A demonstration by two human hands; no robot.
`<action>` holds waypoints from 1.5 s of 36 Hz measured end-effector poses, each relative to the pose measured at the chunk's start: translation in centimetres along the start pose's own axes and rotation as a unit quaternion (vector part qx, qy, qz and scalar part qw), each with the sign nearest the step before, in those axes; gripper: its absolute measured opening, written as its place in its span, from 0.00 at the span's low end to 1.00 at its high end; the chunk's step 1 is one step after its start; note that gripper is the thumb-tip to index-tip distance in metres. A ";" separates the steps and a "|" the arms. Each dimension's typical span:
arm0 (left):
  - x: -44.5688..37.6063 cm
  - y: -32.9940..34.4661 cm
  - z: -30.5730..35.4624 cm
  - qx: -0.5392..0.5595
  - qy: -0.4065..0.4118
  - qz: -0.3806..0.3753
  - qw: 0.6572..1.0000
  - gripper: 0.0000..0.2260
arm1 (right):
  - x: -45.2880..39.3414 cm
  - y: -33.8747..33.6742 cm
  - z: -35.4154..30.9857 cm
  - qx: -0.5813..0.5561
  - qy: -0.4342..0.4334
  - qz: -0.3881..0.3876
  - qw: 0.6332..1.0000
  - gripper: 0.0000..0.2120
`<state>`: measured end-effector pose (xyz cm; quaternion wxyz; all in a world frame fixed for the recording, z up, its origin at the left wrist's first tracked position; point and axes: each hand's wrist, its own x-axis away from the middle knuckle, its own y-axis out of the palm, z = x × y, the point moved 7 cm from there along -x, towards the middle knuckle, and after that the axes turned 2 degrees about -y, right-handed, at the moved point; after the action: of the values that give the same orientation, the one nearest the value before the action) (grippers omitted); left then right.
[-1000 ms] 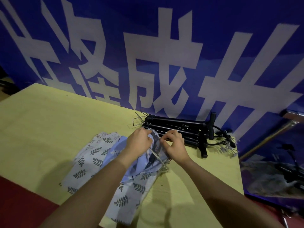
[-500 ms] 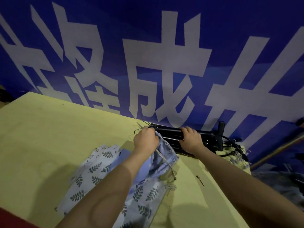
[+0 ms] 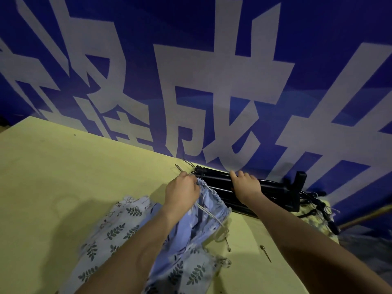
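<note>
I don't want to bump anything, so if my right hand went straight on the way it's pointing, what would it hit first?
Likely the blue banner just behind the black rack that the right hand grips; depth is unclear.

My left grip (image 3: pixel 182 193) hides the bunched top of the leaf-print cloth (image 3: pixel 118 230), which runs off the bottom edge. On my right grip (image 3: pixel 246 185) the fingertips vanish behind the black stand (image 3: pixel 214 181). Two metal bits (image 3: pixel 265 254) on the counter (image 3: pixel 63 177) are too small to name.

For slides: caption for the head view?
Left hand grips the gathered top of a blue leaf-print cloth bag on a yellow table; right hand holds a folded black tripod.
</note>
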<state>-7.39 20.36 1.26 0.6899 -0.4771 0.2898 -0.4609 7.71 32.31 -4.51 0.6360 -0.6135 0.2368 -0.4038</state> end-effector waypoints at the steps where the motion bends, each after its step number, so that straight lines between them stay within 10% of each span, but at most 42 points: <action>1: -0.1 0.0 0.0 -0.001 0.000 -0.001 1.000 0.11 | 0.1 -0.2 -0.1 0.002 -0.003 0.004 1.000 0.26; 31: 7.2 -4.2 1.4 0.212 -0.005 -0.009 0.977 0.22 | 14.4 -9.4 1.4 -0.213 0.007 0.190 0.958 0.25; 54: 9.6 -8.5 2.4 0.309 0.016 -0.050 0.950 0.30 | 17.6 -7.8 -2.4 -0.110 -0.108 0.203 0.967 0.27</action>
<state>-4.49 11.52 10.39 0.7750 -0.2467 0.1202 -0.5692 13.95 17.35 6.17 0.6547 -0.6591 0.3293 -0.1691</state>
